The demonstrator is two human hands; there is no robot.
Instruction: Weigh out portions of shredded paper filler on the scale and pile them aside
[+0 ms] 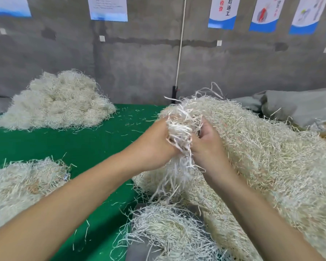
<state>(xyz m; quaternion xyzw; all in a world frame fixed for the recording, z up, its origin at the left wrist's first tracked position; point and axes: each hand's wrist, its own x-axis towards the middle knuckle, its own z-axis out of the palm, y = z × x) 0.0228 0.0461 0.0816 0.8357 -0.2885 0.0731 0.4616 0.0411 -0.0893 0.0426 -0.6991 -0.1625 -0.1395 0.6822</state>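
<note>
While a clump of shredded paper [179, 129] is held up between both hands, the task is judged to be mid-run, w/ plenty left. The left hand [158, 142] and right hand [205, 146] are curled onto the clump from either side, so each grip is closed round paper, not wide. The fingertips are buried in the strands & can't be made out singly.

The clump is held in the air at the near edge of the supply heap [262, 147] on the right, above & beyond the scale [139, 250]. The scale is taken to be the grey platform low in the view, approx. half hidden under a loose portion [167, 228] lying on it. No readout is visible, so whether that portion is at weight can't be told.

Done, as judged: two piles are set aside on the green bench [83, 147], a far pile [58, 102] at the back left by the wall & a near pile [21, 185] at the front left. Which of them is weighed stock can't be confirmed.

Left to do: the supply heap is by far the largest mass, so most of the filler is judged unweighed. The clump is prob. meant for the scale next.
</note>
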